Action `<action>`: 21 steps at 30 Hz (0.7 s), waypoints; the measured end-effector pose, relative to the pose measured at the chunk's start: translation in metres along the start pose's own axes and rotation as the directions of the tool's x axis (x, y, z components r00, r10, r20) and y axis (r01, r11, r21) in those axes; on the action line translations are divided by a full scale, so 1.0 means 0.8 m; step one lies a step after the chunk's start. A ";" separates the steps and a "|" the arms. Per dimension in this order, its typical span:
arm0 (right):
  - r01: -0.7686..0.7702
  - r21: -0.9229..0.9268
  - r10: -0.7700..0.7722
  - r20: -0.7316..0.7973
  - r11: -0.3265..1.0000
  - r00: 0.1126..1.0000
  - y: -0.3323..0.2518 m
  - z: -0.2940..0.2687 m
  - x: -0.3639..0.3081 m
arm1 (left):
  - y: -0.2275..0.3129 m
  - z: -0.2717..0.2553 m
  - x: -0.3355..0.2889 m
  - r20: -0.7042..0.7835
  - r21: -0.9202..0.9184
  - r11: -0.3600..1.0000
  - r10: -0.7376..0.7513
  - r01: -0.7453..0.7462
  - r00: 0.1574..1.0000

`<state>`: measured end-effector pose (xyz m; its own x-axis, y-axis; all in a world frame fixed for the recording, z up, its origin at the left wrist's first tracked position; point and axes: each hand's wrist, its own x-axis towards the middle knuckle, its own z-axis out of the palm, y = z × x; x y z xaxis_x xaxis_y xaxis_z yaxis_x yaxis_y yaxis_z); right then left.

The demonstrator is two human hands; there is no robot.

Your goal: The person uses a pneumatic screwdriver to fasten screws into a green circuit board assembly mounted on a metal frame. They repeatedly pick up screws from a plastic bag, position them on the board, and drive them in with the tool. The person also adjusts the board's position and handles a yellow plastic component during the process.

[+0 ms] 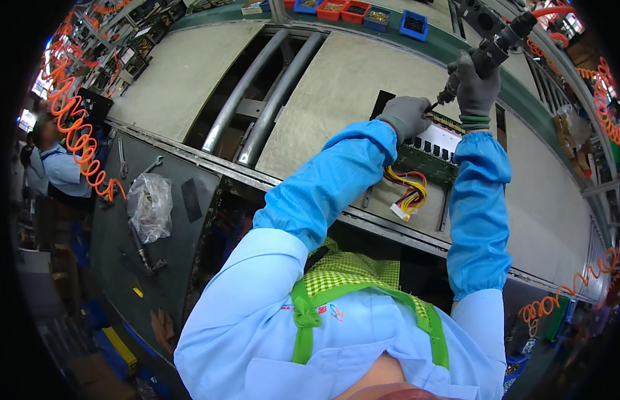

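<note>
My right hand, in a grey glove, is wrapped around a black air screwdriver. The tool tilts, its bit pointing down and left towards a green circuit board. Beside the bit's tip is my left hand, also gloved in grey, its fingers curled together over the board's far left part. What those fingers pinch, if anything, is too small to make out. A white strip and a row of dark parts show on the board between my forearms. From its near edge hangs a bundle of yellow, red and black wires with a white connector.
Small blue and red bins of parts line the far edge. Two metal rollers sit in a gap between the pale boards. On the dark side table lie a plastic bag and wrenches. Coiled orange hoses hang at both sides; a person is at far left.
</note>
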<state>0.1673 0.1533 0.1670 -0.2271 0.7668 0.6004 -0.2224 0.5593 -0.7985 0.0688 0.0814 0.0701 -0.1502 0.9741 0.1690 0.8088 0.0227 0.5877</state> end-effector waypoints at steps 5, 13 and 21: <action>0.048 0.088 -0.046 -0.025 0.995 0.999 -0.002 -0.005 -0.008 | 0.004 0.000 -0.001 -0.019 0.035 0.999 -0.006 0.007 1.000; 0.157 0.113 -0.155 -0.023 0.981 0.988 -0.042 -0.043 -0.013 | -0.002 0.007 0.005 -0.023 -0.057 0.997 -0.061 0.060 0.998; 0.140 0.127 -0.132 -0.069 0.982 0.989 -0.030 -0.054 -0.016 | 0.007 0.006 0.009 0.015 0.254 0.967 0.008 -0.012 1.000</action>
<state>0.2165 0.1431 0.1767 -0.1297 0.7063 0.6959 -0.3702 0.6166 -0.6948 0.0749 0.0897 0.0710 -0.1349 0.9775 0.1624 0.9284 0.0674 0.3655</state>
